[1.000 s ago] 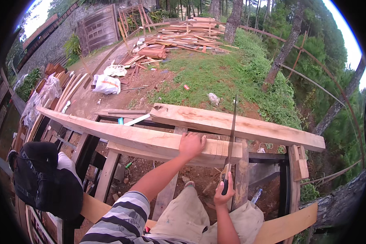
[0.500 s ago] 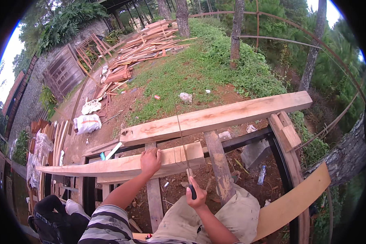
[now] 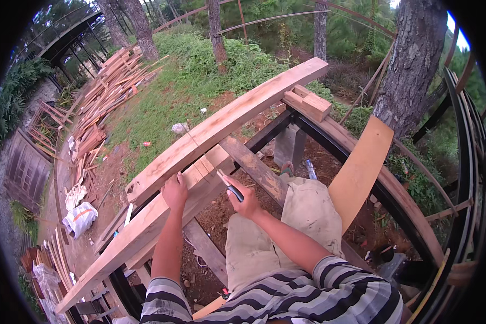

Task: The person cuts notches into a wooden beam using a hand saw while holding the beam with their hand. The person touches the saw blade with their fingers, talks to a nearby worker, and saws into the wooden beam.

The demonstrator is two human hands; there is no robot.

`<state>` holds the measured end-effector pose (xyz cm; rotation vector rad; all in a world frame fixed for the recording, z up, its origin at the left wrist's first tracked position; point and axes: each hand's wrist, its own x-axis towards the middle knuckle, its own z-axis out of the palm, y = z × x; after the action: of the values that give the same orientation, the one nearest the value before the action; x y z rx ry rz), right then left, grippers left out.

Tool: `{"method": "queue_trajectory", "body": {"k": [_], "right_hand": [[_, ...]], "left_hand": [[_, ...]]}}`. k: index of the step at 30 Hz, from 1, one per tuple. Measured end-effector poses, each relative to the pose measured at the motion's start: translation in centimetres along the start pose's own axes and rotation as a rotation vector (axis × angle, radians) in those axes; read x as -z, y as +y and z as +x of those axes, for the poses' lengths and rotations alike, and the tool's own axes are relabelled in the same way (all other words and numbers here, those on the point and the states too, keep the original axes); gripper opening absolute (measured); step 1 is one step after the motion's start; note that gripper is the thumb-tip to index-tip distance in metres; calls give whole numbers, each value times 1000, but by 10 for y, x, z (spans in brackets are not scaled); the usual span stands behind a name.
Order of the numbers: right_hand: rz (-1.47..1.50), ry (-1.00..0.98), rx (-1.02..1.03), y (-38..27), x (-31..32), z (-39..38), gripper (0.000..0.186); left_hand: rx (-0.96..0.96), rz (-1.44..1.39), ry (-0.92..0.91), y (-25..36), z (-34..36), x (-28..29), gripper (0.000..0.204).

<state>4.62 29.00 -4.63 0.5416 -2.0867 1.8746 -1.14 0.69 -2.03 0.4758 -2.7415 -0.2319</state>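
My left hand [image 3: 175, 189] grips the near wooden beam [image 3: 129, 236], fingers curled over its top, left of several saw-cut or marked lines. My right hand [image 3: 243, 197] is closed round the dark handle of a hand saw [image 3: 229, 186]; its thin blade lies across the beam near the right end, just beyond my left hand. A second, longer beam [image 3: 254, 94] runs behind it. A weathered crosspiece [image 3: 256, 173] extends from the beams toward my legs, which are in khaki trousers.
Black metal framing [image 3: 324, 137] surrounds gaps over dirt. A curved plywood strip [image 3: 356, 178] is at right, beside a tree trunk [image 3: 405, 70]. Wood offcuts [image 3: 316, 105] sit on the frame. A lumber pile [image 3: 105, 97], white sacks [image 3: 80, 220] and a plastic bottle [image 3: 310, 170] lie on the ground.
The view has swung right, tilting the beams diagonally and taking the black backpack out of sight. My left hand still holds the beam; my right still holds the saw at the cut.
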Motion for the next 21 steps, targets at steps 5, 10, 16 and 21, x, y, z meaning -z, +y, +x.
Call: {"method": "queue_trajectory", "body": {"k": [5,10,16,21], "right_hand": [[-55,-21,5,-15,-3,10,48],[-158,3,107,-17,-10,17,48],[-66,-10,-189,-22,-18,10,46],[-37,-18,-87,-15,-15,13,49]], "left_hand": [[-36,-32,-15,-6,-3,11,54],[-57,-27,8,-10,-4,9,54],[-55,-27,64,-14,-5,1,55],[-58,-30,82,-7,-3,1,54]]}}
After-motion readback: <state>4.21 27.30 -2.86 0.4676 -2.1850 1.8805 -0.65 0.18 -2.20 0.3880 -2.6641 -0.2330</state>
